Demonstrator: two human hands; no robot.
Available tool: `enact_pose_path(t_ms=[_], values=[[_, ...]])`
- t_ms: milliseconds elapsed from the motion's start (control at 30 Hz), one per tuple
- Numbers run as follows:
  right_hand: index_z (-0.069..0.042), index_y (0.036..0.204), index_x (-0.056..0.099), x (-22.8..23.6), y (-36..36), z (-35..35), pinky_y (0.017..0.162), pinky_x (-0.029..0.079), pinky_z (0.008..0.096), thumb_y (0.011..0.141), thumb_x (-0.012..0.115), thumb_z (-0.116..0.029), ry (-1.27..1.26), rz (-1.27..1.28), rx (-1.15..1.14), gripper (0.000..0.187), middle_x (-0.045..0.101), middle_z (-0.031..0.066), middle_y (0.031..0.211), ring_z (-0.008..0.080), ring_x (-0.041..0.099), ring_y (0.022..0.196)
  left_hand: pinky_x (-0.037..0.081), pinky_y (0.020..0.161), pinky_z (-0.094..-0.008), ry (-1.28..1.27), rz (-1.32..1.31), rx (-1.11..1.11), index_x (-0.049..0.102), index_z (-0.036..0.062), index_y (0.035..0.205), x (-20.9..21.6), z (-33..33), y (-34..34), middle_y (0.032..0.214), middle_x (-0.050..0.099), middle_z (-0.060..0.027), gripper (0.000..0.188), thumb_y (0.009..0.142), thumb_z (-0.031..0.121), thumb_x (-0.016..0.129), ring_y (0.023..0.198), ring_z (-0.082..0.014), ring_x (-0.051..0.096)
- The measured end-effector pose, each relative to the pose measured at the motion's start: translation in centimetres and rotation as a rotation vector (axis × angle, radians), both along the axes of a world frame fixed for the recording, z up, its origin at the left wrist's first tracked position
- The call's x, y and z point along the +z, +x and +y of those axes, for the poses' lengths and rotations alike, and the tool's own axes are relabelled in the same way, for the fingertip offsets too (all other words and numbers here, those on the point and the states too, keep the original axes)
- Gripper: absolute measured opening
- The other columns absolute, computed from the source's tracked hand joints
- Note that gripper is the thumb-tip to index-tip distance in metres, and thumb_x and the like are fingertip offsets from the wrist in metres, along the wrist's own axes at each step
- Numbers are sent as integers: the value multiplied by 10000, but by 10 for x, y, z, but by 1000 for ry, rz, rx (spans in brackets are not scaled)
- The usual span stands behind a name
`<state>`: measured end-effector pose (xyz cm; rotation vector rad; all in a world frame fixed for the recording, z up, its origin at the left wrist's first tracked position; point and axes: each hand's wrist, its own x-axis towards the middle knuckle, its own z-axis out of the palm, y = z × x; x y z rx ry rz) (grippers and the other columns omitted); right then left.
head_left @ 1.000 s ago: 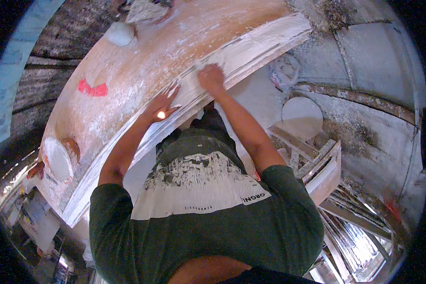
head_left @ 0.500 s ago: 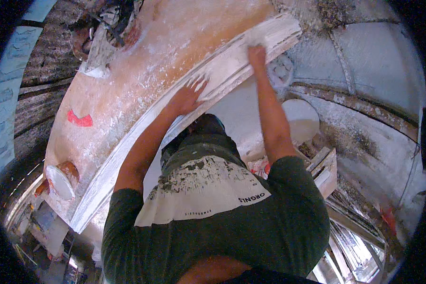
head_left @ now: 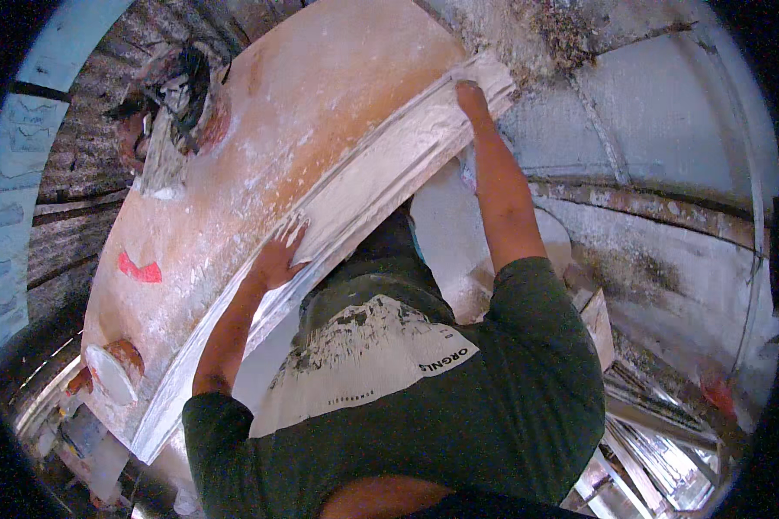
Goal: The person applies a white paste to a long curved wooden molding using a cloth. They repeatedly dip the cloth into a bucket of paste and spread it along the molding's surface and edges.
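Note:
A long white plaster moulding (head_left: 381, 169) with ridges along its length lies diagonally along the near edge of an orange-brown work table (head_left: 346, 95). My left hand (head_left: 279, 261) rests flat on the moulding's middle, fingers spread and coated with wet-looking white plaster. Towards the far right end, my right hand (head_left: 472, 99) sits on the moulding with its fingers curled closed. Whatever is inside those fingers, if anything, is hidden.
At the table's left end lies a white-coated round container (head_left: 117, 374). A red patch (head_left: 138, 268) marks the tabletop. Farther back is a plaster-crusted container with dark contents (head_left: 177, 112). A clump of fibres (head_left: 528, 35) lies past the moulding's far end, near a pale wall (head_left: 675, 112).
My left hand has slid down and left along the moulding, away from my right hand. The right hand stays near the far end. The whole view has shifted slightly.

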<state>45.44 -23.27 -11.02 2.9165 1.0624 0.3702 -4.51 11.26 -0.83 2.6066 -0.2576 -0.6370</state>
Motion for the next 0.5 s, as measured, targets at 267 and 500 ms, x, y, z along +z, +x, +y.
enact_pose_path(t_ms=[267,500], values=[[6,752,630,70,-125,61,754,472,488,803,525,-241,252,539,-206,273,613,216,835,376,583,855,198,1117,-461,-6,13,41,128,69,1463,-4,-62,138,1483,178,-234,852,835,459,550,1371,-393,181],[-58,758,664,49,-3,6,710,502,454,773,564,-282,235,340,-164,246,649,155,837,326,623,830,190,1120,-457,-81,-161,32,130,39,1457,-34,-154,319,1485,169,-243,872,822,479,535,1366,-396,200]])
